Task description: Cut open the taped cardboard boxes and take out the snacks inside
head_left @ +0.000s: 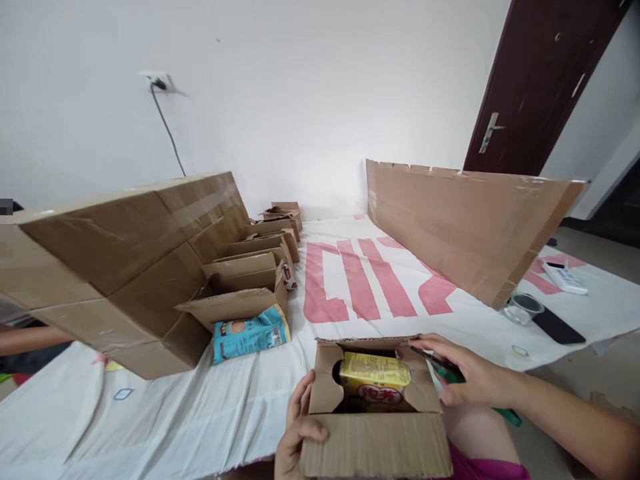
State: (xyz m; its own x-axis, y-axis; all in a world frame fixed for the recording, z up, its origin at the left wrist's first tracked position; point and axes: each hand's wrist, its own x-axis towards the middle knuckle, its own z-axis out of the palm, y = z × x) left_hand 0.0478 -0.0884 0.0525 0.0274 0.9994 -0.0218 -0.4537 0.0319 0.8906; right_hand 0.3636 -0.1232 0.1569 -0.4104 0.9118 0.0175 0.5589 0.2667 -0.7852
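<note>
An open cardboard box (377,445) is at the table's near edge, its flaps spread. Inside it lies a yellow package (375,375) with a red oval label. My left hand (299,433) grips the box's left side, thumb over the front flap. At the box's right side, my right hand (457,373) is closed on a dark, slim tool (443,367), whose tip touches the rim near the back right corner. Something green shows beneath that hand; its exact shape is partly hidden. A blue snack bag (251,335) lies to the left, beyond the box.
Several open boxes (235,305) line a tall cardboard partition (115,267) on the left. Another cardboard panel (465,227) stands at the right. Beyond it are a clear cup (525,305), a black phone-like slab (559,327) and a white device (566,277). Someone's arm (33,340) shows far left.
</note>
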